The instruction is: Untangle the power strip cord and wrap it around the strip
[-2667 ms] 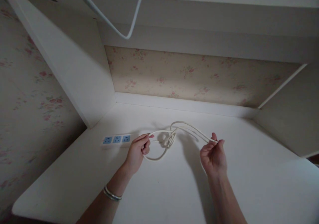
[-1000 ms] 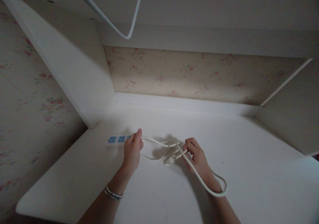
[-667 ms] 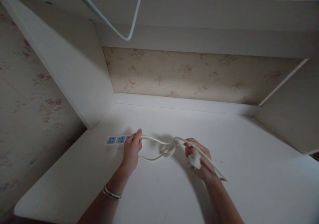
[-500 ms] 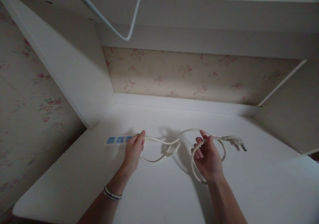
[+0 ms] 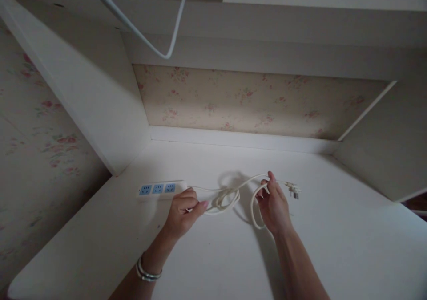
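A white power strip (image 5: 179,187) with blue sockets lies on the white desk, left of centre. Its cream power cord (image 5: 230,194) runs to the right and forms a loose tangle of loops between my hands. My left hand (image 5: 183,211) pinches a stretch of the cord in front of the strip's right end. Closed round another part of the cord is my right hand (image 5: 273,202), with one loop hanging at its left side. The plug (image 5: 293,188), its prongs pointing down, sticks out beyond my right fingers.
The desk top (image 5: 207,264) spreads beneath both hands. White side panels (image 5: 90,91) flank it, and flowered wallpaper (image 5: 247,102) shows at the back. From the overhead shelf (image 5: 283,24) hangs a white cable (image 5: 167,53).
My left hand has moved off the power strip's end onto the cord, nearer to me. The tangle has drawn tighter together, and the plug has shifted left and turned beside my right hand.
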`<state>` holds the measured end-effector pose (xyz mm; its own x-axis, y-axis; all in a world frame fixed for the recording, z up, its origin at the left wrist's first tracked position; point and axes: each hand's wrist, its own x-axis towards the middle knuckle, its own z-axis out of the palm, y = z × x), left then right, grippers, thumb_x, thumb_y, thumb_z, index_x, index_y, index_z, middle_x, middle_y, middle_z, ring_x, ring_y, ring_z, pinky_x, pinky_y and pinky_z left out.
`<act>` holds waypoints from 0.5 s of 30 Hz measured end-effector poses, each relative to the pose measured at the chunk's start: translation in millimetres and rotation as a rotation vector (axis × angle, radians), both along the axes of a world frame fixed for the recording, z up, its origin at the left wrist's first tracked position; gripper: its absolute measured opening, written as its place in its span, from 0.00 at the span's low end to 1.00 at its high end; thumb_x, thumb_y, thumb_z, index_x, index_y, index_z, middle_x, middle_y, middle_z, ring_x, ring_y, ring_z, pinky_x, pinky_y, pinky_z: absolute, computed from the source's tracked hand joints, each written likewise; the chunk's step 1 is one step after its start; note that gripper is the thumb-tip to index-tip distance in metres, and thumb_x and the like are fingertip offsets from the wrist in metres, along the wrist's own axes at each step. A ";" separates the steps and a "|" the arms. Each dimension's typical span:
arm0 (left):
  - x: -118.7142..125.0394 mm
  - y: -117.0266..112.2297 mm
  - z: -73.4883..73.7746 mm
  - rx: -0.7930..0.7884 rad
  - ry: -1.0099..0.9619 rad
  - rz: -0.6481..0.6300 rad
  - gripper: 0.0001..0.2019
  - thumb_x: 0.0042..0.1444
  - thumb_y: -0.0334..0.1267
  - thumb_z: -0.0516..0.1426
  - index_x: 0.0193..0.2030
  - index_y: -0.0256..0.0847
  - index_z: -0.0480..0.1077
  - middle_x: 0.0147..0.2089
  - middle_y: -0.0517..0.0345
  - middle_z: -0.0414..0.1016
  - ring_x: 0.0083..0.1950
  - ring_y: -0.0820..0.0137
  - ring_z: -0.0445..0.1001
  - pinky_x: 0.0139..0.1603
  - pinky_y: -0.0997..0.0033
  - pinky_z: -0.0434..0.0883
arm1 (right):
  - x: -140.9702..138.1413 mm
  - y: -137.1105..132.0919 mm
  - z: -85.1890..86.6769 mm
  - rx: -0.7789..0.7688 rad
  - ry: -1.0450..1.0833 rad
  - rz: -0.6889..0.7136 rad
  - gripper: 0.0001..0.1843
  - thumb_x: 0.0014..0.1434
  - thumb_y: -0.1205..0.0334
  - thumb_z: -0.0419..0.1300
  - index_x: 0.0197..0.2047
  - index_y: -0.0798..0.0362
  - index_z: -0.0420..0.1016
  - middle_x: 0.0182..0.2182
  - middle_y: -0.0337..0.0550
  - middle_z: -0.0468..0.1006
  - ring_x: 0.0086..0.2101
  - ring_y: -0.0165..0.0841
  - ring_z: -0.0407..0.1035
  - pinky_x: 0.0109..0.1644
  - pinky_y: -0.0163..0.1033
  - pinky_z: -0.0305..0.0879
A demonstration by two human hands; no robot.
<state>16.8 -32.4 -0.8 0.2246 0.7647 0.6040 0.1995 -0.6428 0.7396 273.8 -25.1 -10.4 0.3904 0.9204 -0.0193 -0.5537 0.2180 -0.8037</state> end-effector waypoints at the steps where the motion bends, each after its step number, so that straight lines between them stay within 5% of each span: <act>1: 0.7 -0.9 1.3 0.069 0.065 -0.038 0.24 0.57 0.34 0.56 0.13 0.37 0.51 0.17 0.65 0.51 0.23 0.77 0.55 0.31 0.70 0.56 | 0.0 1.2 -2.0 -0.006 -0.012 -0.004 0.24 0.55 0.51 0.64 0.55 0.41 0.68 0.32 0.32 0.69 0.25 0.21 0.62 0.29 0.27 0.64; 8: 5.8 -2.4 -6.5 0.268 0.612 -0.053 0.19 0.53 0.32 0.57 0.13 0.37 0.58 0.17 0.63 0.60 0.27 0.74 0.57 0.36 0.66 0.54 | 1.5 14.3 -22.8 -0.128 -0.120 -0.117 0.32 0.53 0.47 0.64 0.60 0.41 0.63 0.33 0.33 0.69 0.27 0.23 0.61 0.30 0.28 0.62; 12: 8.5 -5.8 -11.5 0.183 0.759 -0.053 0.16 0.52 0.35 0.58 0.15 0.39 0.65 0.20 0.61 0.68 0.31 0.72 0.62 0.37 0.66 0.55 | 0.2 18.7 -31.4 -0.179 -0.257 -0.081 0.38 0.53 0.46 0.63 0.64 0.39 0.56 0.31 0.31 0.70 0.25 0.23 0.60 0.29 0.29 0.62; 15: 9.0 -9.4 -4.6 0.042 0.749 -0.106 0.14 0.53 0.37 0.58 0.18 0.39 0.69 0.23 0.60 0.71 0.31 0.73 0.64 0.38 0.67 0.58 | -1.3 21.3 -37.8 -0.193 -0.341 -0.060 0.36 0.52 0.46 0.63 0.61 0.44 0.61 0.28 0.31 0.70 0.22 0.24 0.59 0.26 0.30 0.60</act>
